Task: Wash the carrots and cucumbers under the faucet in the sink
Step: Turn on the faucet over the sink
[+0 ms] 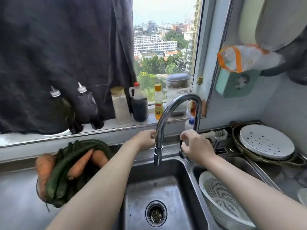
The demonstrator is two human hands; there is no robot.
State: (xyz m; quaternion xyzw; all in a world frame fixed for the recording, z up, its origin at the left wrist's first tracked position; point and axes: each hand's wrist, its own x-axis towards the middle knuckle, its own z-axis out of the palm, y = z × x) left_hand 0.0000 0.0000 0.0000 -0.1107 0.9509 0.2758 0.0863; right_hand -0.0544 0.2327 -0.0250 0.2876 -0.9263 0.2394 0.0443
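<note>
Both hands are sitting on the faucet [182, 97]. The left hand [146, 140] is coming in from the left, fingers curling round the down-turned spout just above the spray head [157, 155] and gripping it. The right hand [195, 147] is wrapping the upright stem low down, fingers closing tight over a dark fitting [181, 153]. Can't tell whether that fitting is the lever.

The spray head is hanging over the left basin of the sink [167, 188], roughly above the drain [156, 213].

The carrots [79, 165] and cucumbers [56, 176] are lying in one pile on the steel counter [16, 205], just left of the sink and outside the basin, partly hiding behind the left forearm. The cucumbers are running long and dark green between the carrots, touching them. One fat carrot is sitting at the pile's left edge and two more are pointing down toward the camera.

The right basin is holding a white mesh colander [221, 201], leaning against the basin wall. Further right, a white perforated dish [265, 143] is resting in a metal bowl.

Sauce and oil bottles [139, 105] are standing along the windowsill [106, 126], behind the faucet. A dark cloth [58, 55] is hanging over the left part of the window, draping behind two squeeze bottles [86, 100].
</note>
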